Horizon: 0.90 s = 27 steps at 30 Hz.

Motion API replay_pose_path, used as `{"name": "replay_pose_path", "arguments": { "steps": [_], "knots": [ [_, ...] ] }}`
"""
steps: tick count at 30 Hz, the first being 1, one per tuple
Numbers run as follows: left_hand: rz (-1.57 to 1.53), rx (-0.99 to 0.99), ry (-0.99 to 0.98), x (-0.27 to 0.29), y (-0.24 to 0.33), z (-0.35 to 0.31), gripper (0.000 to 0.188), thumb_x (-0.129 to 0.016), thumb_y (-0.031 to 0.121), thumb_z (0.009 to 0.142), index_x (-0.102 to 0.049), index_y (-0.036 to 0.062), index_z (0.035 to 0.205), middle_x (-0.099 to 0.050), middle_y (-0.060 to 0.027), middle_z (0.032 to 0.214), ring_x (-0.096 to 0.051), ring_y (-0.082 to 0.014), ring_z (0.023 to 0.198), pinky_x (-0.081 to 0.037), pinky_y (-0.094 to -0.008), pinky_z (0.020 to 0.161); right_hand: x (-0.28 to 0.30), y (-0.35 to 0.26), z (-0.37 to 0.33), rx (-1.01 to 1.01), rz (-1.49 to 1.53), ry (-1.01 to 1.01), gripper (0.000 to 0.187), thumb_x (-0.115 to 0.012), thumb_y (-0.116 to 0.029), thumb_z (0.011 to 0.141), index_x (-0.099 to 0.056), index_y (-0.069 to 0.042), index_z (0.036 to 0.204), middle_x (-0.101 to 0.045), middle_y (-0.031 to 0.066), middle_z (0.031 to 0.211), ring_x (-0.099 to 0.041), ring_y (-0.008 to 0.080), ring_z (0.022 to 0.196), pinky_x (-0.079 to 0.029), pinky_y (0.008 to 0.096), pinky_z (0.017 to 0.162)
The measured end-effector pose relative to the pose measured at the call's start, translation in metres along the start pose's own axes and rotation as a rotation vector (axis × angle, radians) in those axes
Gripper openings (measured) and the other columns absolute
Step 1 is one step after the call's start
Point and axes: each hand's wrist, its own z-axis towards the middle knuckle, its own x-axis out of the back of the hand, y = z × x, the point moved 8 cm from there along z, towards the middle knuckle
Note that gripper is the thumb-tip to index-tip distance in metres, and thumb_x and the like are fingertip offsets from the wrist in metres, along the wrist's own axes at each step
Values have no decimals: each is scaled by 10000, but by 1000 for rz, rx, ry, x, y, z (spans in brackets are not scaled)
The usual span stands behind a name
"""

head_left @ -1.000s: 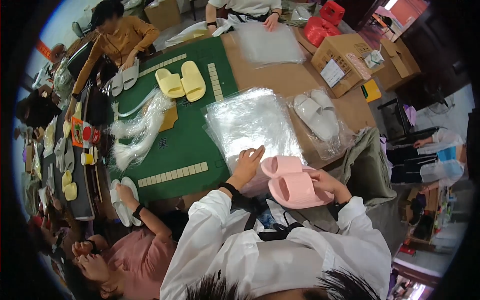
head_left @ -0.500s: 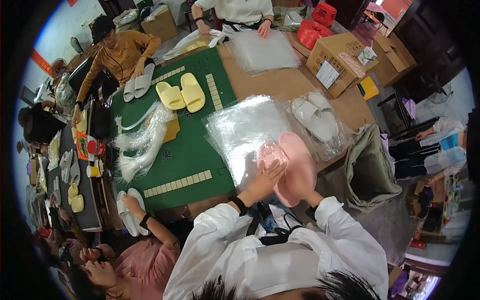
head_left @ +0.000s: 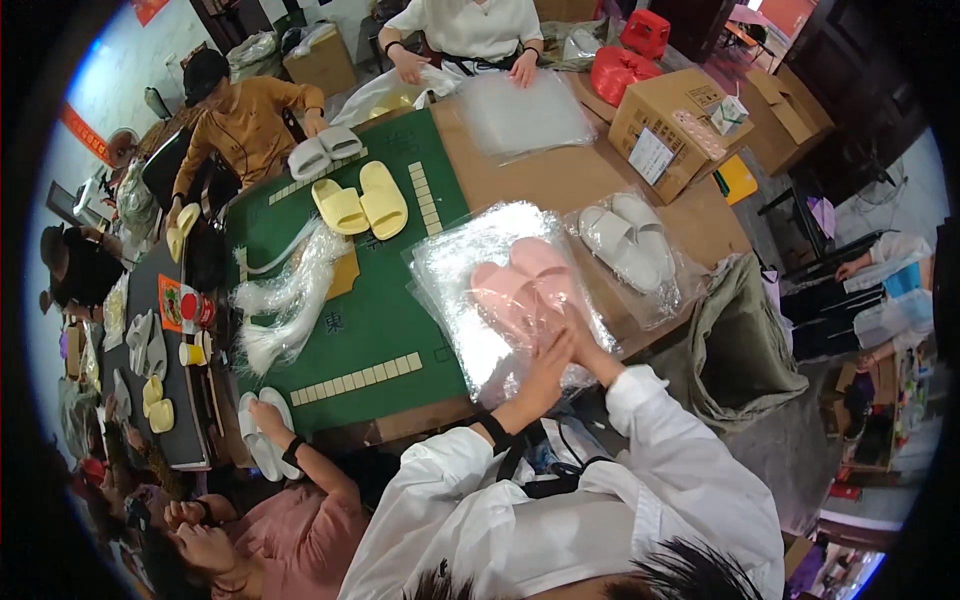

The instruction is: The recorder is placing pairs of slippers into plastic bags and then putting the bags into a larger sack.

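A pair of pink slippers lies side by side over a stack of clear plastic bags, toes pointing away from me. Both my hands are at the heel ends. My right hand is closed on the heel of the right slipper, its fingertips partly hidden. My left hand lies with straight fingers beside it, touching the bags near the heels. Whether the slippers are inside the top bag, I cannot tell. To the right, a pair of pale grey slippers rests in a clear bag.
Yellow slippers and a bundle of clear strips lie on the green mat. A cardboard box stands far right; a dark open sack is by the table's right edge. Co-workers sit left and opposite, handling slippers and bags.
The pink slippers have moved away from me and to the left, from the near edge onto the bags, with both hands following. A co-worker at far left has lifted the grey slippers.
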Motion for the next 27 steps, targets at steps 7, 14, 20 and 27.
{"name": "replay_pose_path", "arguments": {
  "steps": [7,14,20,27],
  "knots": [
    [84,10,-161,-10,13,4,784,-404,-157,616,-238,29,1360,-204,-136,1426,-174,-294,1328,-131,-476,1058,34,-26,-49,-641,1769,-164,415,-454,-167,858,-438,-63,1260,-529,76,1181,-516,191,1056,-409,293,890],
    [147,-69,-120,-8,38,12,742,-418,-120,625,-257,-1,1339,-206,-188,1404,-140,-395,1309,-126,-508,1048,72,-26,11,-701,1478,48,292,-426,-158,911,-522,35,1108,-595,133,1023,-592,199,867,-483,300,747],
    [206,-100,154,-1,34,11,583,-517,68,777,-302,19,1317,-235,-226,1372,-232,-392,1265,-195,-506,1034,186,-15,81,-103,568,24,318,-407,-151,910,-494,36,1153,-579,123,1069,-582,185,913,-470,289,780],
    [633,298,-145,-23,-47,-20,674,-529,93,742,-271,134,1363,-222,-217,1391,-228,-403,1271,-192,-531,1021,298,-21,109,-181,1212,221,366,-431,-193,890,-465,10,1192,-529,81,1159,-524,196,1018,-425,346,884]
  ]
}}
